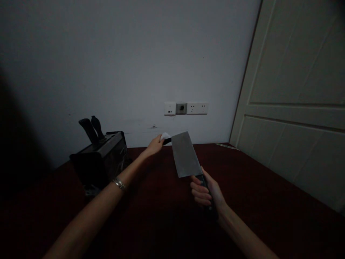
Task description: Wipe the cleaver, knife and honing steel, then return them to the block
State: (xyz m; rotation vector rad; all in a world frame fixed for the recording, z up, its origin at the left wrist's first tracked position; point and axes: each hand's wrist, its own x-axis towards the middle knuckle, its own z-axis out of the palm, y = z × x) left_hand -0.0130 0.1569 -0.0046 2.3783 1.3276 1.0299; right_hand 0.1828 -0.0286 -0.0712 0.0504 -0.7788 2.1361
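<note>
My right hand [206, 192] is wrapped round the black handle of a cleaver [185, 154], whose broad blade points up and away from me. My left hand [155, 145] reaches forward, its fingers closed on a small white wad [165, 136] that looks like tissue or cloth. Right below the wad a short black piece [167, 141] shows, reaching toward the blade's far corner; I cannot tell what it belongs to. Left of my left arm stands a dark knife block [113, 151] with two black handles [93, 129] sticking out of its top.
The dark red tabletop [161, 216] runs back to a pale wall with sockets [197, 108] and a grey switch plate [181, 108]. A thin pale strip [226, 146] lies at the table's back right. A panelled door [293, 108] borders the right side. The light is dim.
</note>
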